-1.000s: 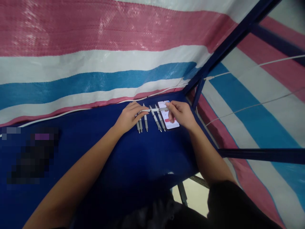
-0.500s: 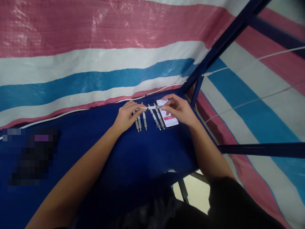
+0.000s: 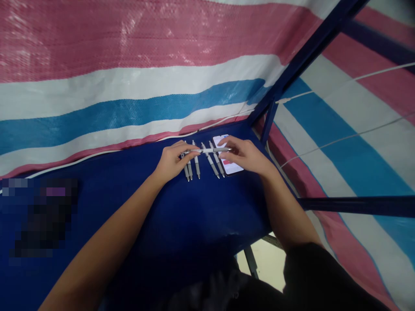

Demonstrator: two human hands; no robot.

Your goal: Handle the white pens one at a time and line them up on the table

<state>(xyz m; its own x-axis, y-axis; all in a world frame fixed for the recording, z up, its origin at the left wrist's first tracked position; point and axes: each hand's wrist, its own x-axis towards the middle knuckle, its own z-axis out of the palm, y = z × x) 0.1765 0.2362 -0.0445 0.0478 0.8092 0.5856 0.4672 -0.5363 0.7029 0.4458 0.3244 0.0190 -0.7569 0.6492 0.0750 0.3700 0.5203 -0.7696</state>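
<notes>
My left hand is closed in a pinch on the rear part of a white and grey pen, held level with its tip toward the right. Around the tip end, my right hand has its thumb and fingers apart, hovering over a smartphone with a lit screen. Beneath the held pen, several similar pens lie side by side on the blue surface, among them a pen in the middle and a pen nearer the phone. My left fingers partly cover the leftmost ones.
The blue tabletop runs up to a striped tarpaulin wall. A pixelated dark object lies at the left. Dark blue frame bars stand at the right, and a white cable runs along the back edge.
My right fingers have parted from the pen, and its grey grip and tip now show between them. The pen sits slightly lower. My left hand keeps its pinch.
</notes>
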